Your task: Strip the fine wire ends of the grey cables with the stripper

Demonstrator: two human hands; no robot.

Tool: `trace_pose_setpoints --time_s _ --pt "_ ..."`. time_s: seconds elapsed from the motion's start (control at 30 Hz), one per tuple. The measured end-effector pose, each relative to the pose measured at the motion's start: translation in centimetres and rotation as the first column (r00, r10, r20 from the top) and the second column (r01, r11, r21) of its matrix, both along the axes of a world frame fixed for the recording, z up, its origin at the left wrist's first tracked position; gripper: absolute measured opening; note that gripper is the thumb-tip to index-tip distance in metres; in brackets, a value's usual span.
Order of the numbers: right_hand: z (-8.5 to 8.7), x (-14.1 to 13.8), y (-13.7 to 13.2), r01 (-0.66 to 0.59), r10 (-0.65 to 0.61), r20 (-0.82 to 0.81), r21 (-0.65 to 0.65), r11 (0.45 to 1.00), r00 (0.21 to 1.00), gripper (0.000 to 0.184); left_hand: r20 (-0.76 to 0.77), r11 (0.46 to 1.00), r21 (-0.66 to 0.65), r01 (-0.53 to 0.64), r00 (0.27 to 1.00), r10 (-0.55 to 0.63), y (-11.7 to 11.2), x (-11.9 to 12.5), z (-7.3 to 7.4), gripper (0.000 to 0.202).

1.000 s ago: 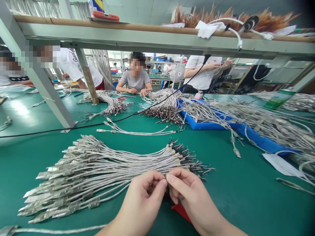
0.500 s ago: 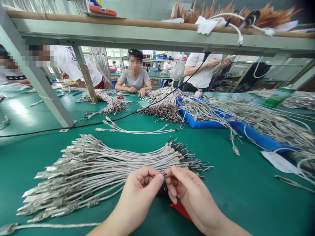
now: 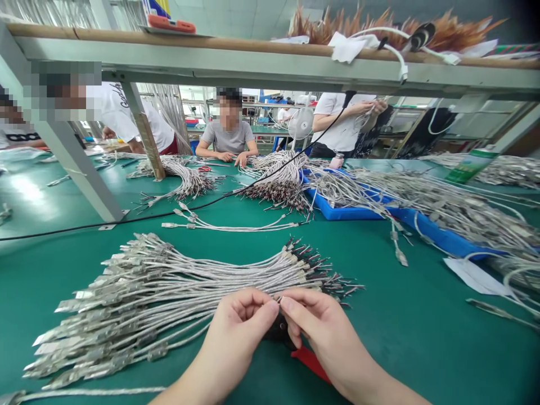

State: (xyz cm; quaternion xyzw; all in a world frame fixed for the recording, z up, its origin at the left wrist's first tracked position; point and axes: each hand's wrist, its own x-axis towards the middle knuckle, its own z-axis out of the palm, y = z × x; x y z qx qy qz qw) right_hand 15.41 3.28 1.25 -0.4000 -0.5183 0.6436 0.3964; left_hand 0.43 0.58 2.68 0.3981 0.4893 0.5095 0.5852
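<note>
In the head view my left hand [image 3: 240, 332] is closed in a pinch on the end of a cable, with thin wire tips showing at its fingertips. My right hand [image 3: 316, 326] meets it there, thumb and forefinger pinched on those wire tips. Beneath both hands lies a tool with a red handle [image 3: 311, 364] and a dark head, mostly covered, its exact kind hidden. Just beyond is a large bundle of pale braided cables [image 3: 211, 281], plugs on the left and stripped wires on the right. One separate cable [image 3: 93, 392] runs under my left forearm.
A few loose cables [image 3: 236, 228] lie behind the bundle. Blue trays [image 3: 350, 213] heaped with cables stand at the right, near a white paper [image 3: 476, 277]. A black cord [image 3: 169, 214] crosses the green table under a shelf frame [image 3: 253, 67]. Several people work beyond.
My right hand has shifted slightly left, its thumb and forefinger now closed at the wire tips beside my left fingertips. My left hand keeps its pinch. The view has moved slightly.
</note>
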Motion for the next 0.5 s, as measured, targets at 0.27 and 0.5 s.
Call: trace_pose_setpoints --time_s 0.27,0.5 --pt "-0.2 0.09 -0.04 -0.004 0.003 -0.032 -0.017 1.0 0.999 0.03 -0.028 1.0 0.014 0.025 0.999 -0.024 -0.09 -0.05 -0.12 0.026" --pt "0.11 0.03 0.01 0.026 -0.028 0.03 0.077 0.997 0.999 0.033 -0.077 0.995 0.087 0.052 0.996 -0.045 -0.24 0.27 -0.75 0.022"
